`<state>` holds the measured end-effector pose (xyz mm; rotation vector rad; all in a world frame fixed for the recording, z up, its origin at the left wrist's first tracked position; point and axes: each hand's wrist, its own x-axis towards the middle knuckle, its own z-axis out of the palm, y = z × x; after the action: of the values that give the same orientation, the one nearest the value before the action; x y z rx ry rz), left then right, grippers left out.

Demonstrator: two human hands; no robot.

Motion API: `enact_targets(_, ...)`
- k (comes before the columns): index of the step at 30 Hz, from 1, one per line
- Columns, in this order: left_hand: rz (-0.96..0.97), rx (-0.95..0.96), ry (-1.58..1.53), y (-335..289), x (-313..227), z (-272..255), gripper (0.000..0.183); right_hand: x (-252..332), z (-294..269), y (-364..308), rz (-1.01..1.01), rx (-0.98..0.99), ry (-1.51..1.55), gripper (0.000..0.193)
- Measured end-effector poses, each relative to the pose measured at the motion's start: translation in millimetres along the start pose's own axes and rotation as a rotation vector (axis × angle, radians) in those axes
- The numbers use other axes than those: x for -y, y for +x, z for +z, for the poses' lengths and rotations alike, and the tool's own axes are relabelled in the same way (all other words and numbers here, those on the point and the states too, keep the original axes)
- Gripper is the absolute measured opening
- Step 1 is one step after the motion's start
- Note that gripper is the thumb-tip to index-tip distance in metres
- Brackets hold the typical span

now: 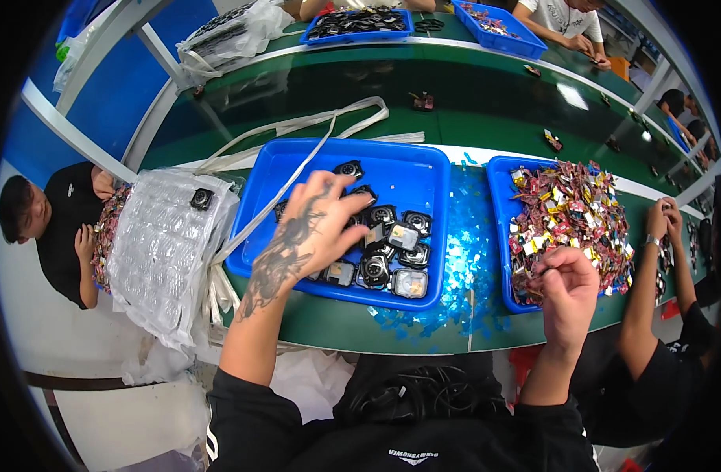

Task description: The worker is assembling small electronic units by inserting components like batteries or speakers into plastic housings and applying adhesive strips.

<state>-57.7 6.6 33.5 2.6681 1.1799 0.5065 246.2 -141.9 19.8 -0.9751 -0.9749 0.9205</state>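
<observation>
My left hand (pixel 311 224) reaches over a blue tray (pixel 254 185), palm down, its fingers apart and curved above black smartwatch cases (pixel 381 215). Whether a fingertip touches one, I cannot tell. Several cases lie loose in this tray, some showing a round back, others a pale square face. My right hand (pixel 571 297) is closed in a pinch over the near edge of a second blue tray (pixel 498 185). A small dark bit shows at those fingertips, too small to name. That tray is heaped with small red circuit parts (pixel 573 208) with yellow and white tabs.
Blue film scraps (pixel 462 259) litter the green table between the trays. A stack of clear plastic blister trays (pixel 160 244), with one case (pixel 202 199) on top, stands at the left; white straps (pixel 297 126) cross nearby. A conveyor belt (pixel 470 94) runs beyond. Co-workers sit around.
</observation>
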Motion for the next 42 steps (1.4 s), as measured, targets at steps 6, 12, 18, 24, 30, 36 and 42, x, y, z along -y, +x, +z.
enact_targets(6,-0.007,-0.062,-0.302,2,0,30,0.019,-4,1,-12,0.049,0.201,-0.036,0.013)
enact_targets(12,0.118,0.158,-0.696,24,-61,21,0.023,-7,36,4,0.141,0.431,-0.317,0.012)
enact_targets(18,-0.246,0.172,-1.460,34,-92,34,0.037,-26,38,5,0.267,0.180,0.031,0.011)
enact_targets(24,-0.141,0.066,-1.525,21,-91,63,0.039,-24,46,9,0.276,0.116,0.240,0.012)
enact_targets(30,-0.254,-0.013,-1.680,21,-82,70,0.039,-16,38,11,-0.048,0.055,-0.291,0.013)
enact_targets(36,-0.103,0.114,-1.429,14,-85,66,0.047,-8,56,25,-0.356,0.138,-0.660,0.016)
enact_targets(42,-0.097,0.076,-1.439,12,-85,69,0.045,-1,62,26,-0.218,0.080,-0.797,0.014)
